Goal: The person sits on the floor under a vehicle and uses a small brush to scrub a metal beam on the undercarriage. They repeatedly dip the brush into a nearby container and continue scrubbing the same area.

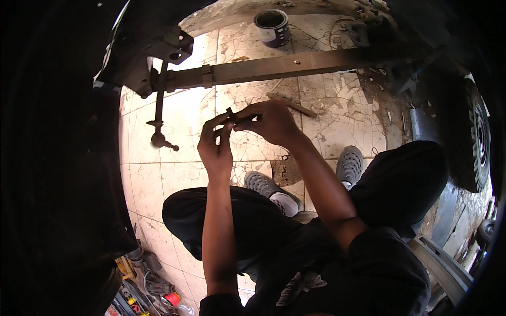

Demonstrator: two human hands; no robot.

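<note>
A small dark part (230,113) sits at the meeting fingertips, pinched by left hand (215,150) and right hand (274,124); light, even pressure should steady it. Just beyond the grip: a beam (269,67), then a can (273,38); leftward, a rod (159,105).

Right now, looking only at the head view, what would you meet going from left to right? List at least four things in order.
Dark rod with a rounded end → left hand → right hand → right shoe → large wheel
</note>
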